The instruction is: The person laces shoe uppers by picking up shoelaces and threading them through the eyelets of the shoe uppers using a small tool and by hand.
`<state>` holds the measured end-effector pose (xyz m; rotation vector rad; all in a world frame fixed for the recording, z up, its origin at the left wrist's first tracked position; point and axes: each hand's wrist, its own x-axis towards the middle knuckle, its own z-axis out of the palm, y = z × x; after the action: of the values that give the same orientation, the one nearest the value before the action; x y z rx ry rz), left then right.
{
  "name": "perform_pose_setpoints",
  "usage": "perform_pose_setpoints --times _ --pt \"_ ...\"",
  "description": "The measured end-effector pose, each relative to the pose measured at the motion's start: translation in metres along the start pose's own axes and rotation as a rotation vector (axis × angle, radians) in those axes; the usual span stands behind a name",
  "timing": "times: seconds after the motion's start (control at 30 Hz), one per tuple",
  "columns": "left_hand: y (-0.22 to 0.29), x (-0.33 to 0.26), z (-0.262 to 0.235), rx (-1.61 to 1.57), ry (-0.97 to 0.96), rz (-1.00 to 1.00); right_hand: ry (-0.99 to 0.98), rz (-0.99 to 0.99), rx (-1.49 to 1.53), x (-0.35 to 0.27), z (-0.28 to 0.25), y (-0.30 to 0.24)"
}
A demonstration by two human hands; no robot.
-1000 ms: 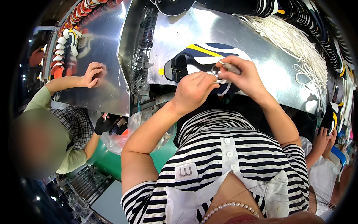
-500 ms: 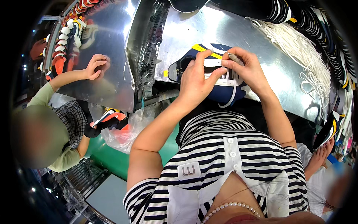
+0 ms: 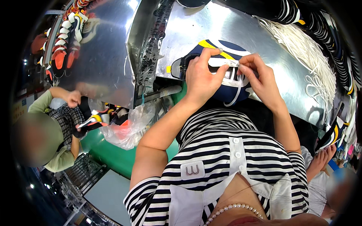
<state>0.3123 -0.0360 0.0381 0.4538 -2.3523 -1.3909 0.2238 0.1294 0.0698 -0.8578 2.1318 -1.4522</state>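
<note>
A navy shoe upper (image 3: pixel 220 93) with white and yellow panels lies on its side at the front edge of the metal table. My left hand (image 3: pixel 203 77) grips it from the left, fingers over its far side and thumb by the white eyelet strip. A white shoelace (image 3: pixel 238 91) runs across the opening, and one loop hangs down over the navy side. At the right end of the eyelets, my right hand (image 3: pixel 260 77) pinches the lace between thumb and forefinger. The exact lace tip is too small to make out.
A heap of white laces (image 3: pixel 301 49) lies on the right of the metal table (image 3: pixel 184 34). Rows of shoe uppers (image 3: pixel 333 52) line the far right. Beyond a plastic-covered divider (image 3: pixel 145 49), a co-worker's hand (image 3: pixel 72 98) is near orange-lined uppers; another co-worker sits at lower right.
My right hand has shifted slightly right and down; the grey piece seen at its fingers no longer shows. My left hand keeps its grip. The left co-worker's hand has drawn back from their table.
</note>
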Motion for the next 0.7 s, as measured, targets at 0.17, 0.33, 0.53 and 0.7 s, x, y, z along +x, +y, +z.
perform_pose_setpoints --times 0.17,0.33,0.53,0.7 --pt "0.005 0.002 -0.001 0.047 -0.029 0.023 0.015 -0.026 -0.069 -0.002 -0.002 0.006" --pt "0.009 -0.006 0.000 0.070 -0.016 0.060 0.033 -0.057 -0.248 -0.006 -0.001 0.000" --pt "0.007 -0.013 -0.003 0.081 0.010 0.038 0.017 -0.054 -0.098 -0.011 0.003 0.007" --pt "0.010 -0.004 -0.004 0.162 0.006 0.142 0.060 -0.118 -0.208 -0.002 0.004 -0.001"
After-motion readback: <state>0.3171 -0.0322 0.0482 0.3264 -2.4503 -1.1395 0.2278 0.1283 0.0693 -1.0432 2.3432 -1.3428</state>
